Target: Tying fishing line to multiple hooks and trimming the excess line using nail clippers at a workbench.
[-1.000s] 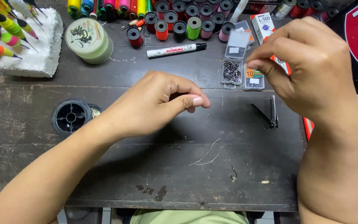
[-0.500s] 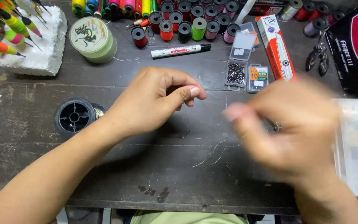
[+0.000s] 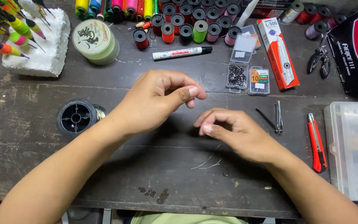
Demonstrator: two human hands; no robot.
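Observation:
My left hand point(image 3: 162, 99) hovers over the middle of the dark wooden table point(image 3: 30, 137), thumb and forefinger pinched together on a very thin fishing line that barely shows. My right hand point(image 3: 237, 135) sits just right of and below it, low over the table, its fingertips also pinched and pointing toward the left hand. The two pinches are a few centimetres apart. Short pale line offcuts point(image 3: 206, 164) and a small dark hook point(image 3: 225, 170) lie on the table in front of my right hand.
An open clear box of hooks point(image 3: 238, 74) and a nail clipper point(image 3: 278, 117) lie behind the right hand. At the right are a red utility knife point(image 3: 316, 143) and a clear plastic case point(image 3: 351, 149). A black spool point(image 3: 76, 118) sits left; thread spools point(image 3: 187, 25), a marker point(image 3: 181, 53) and a foam block with floats point(image 3: 38, 45) line the back.
My right hand has come down from high at the back right to low on the table, close beside my left hand. The left hand has stayed almost still, pinched.

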